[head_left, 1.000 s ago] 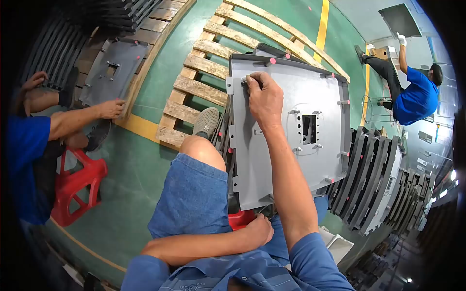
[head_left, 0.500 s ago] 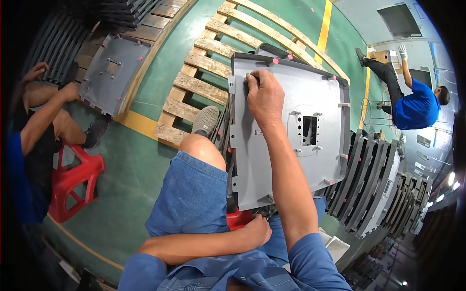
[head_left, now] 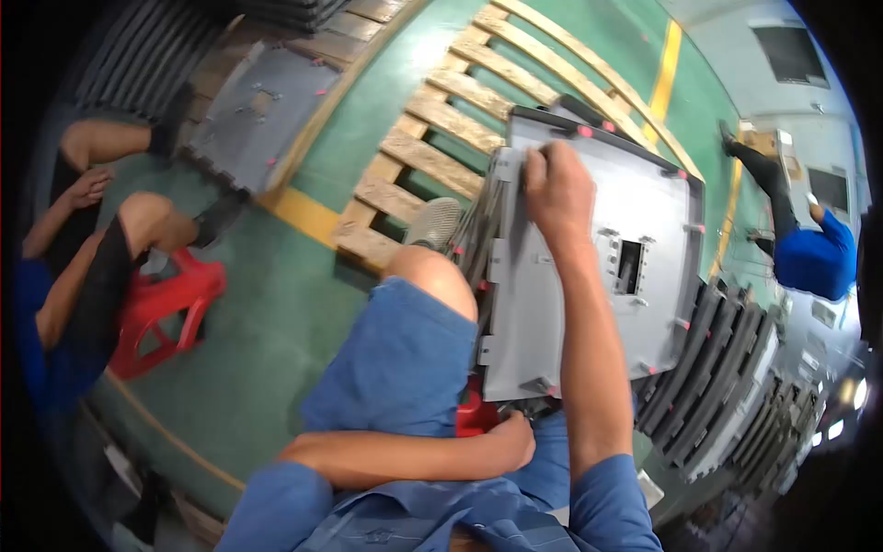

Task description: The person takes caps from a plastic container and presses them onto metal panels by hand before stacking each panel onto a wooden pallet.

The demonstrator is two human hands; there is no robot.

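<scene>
A grey metal panel [head_left: 517, 317] with raised edges, pink-tipped posts and a rectangular cutout leans tilted in front of my knees. My right hand [head_left: 563, 195] is at its upper left corner, fingers bent and pinched together against the surface. Whatever lies between those fingertips is hidden. My left forearm crosses my lap, and my left hand [head_left: 515, 443] is curled closed just below the panel's lower edge. Small dark pieces show beside it, too blurred to name. Part of a red stool [head_left: 475, 416] shows under me.
A wooden pallet [head_left: 391, 147] lies beyond my foot. Stacked grey panels [head_left: 704, 368] stand at right. At left, a seated person [head_left: 69, 267] is beside a red stool [head_left: 170, 308] and another panel [head_left: 262, 110] on wood. Another person [head_left: 814, 253] in blue is at far right.
The view has turned, so everything sits further right. My right hand stays at the same panel corner. The seated person's hands have moved back from their panel; the far person's raised arm has come down.
</scene>
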